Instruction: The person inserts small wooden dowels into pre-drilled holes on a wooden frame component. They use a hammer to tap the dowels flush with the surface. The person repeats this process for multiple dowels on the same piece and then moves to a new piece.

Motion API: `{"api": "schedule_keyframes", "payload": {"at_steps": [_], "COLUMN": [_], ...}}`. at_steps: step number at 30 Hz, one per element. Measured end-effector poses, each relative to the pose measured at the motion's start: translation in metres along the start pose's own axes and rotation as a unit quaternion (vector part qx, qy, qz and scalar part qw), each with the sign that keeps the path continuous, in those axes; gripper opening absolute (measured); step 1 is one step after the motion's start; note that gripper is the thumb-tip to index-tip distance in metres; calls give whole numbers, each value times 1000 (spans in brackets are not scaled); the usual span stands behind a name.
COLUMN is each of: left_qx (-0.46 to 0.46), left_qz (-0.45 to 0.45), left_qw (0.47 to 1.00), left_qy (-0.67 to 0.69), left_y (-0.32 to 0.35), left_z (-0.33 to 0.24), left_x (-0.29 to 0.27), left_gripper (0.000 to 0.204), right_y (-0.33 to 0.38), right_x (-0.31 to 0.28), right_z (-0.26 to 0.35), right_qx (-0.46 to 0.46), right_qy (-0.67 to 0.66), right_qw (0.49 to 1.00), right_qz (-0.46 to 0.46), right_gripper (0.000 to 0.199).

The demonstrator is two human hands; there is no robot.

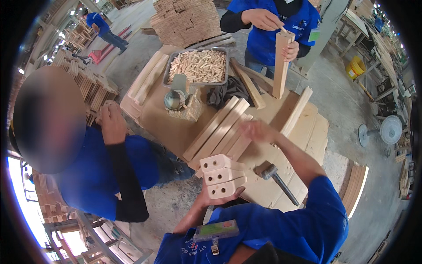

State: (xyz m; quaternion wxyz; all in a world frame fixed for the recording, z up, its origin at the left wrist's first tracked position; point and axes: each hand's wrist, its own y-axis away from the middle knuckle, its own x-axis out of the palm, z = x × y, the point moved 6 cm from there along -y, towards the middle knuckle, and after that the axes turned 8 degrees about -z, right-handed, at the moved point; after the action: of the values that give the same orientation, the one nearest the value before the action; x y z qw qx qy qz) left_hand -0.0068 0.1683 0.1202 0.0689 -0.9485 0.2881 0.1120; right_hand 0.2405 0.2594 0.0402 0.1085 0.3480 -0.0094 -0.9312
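Observation:
My left hand [206, 196] is wrapped round three pale wooden bars [218, 177] stacked together, their ends toward me with two drilled holes each. My right hand [258, 132] is smeared by motion above the table, beside a row of long wooden bars [224, 123] lying side by side; its fingers cannot be made out. A mallet [267, 170] with a dark handle rests on the cardboard-covered table [250, 189], right of the bars I hold.
A grey bin [166, 79] full of wooden dowels stands at the far side, near a glue pot [174, 100] and dark cloth [224, 93]. Across the table a co-worker [272, 26] holds a wooden bar upright and a dowel. Another person [110, 176] stands close at my left.

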Motion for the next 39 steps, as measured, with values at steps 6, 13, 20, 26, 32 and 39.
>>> {"api": "schedule_keyframes", "payload": {"at_steps": [6, 13, 20, 26, 32, 39], "left_qx": [-113, -198, -221, -223, -211, -204], "left_qz": [100, 34, 16, 6, 10, 6], "left_qw": [987, 973, 966, 964, 965, 965], "left_qy": [47, 113, 133, 145, 156, 166], "left_y": [6, 15, 11, 6, 1, -2], "left_z": [16, 10, 13, 12, 6, -6], "left_x": [-25, -42, -36, -29, -22, -12], "left_gripper": [86, 86, 86, 87, 87, 87], "right_y": [-227, -328, -334, -344, -350, -316], "right_x": [-34, -16, -16, -24, -18, -20], "right_z": [-28, -44, -56, -78, -94, -71], "right_qx": [5, 57, -61, 52, 66, 48], "right_qy": [67, 178, 70, -266, -743, -896], "right_qw": [965, 972, 976, 906, 636, 440], "right_qz": [-253, -142, -199, -326, -200, -17], "right_gripper": [37, 52, 27, 24, 9, 16]}}
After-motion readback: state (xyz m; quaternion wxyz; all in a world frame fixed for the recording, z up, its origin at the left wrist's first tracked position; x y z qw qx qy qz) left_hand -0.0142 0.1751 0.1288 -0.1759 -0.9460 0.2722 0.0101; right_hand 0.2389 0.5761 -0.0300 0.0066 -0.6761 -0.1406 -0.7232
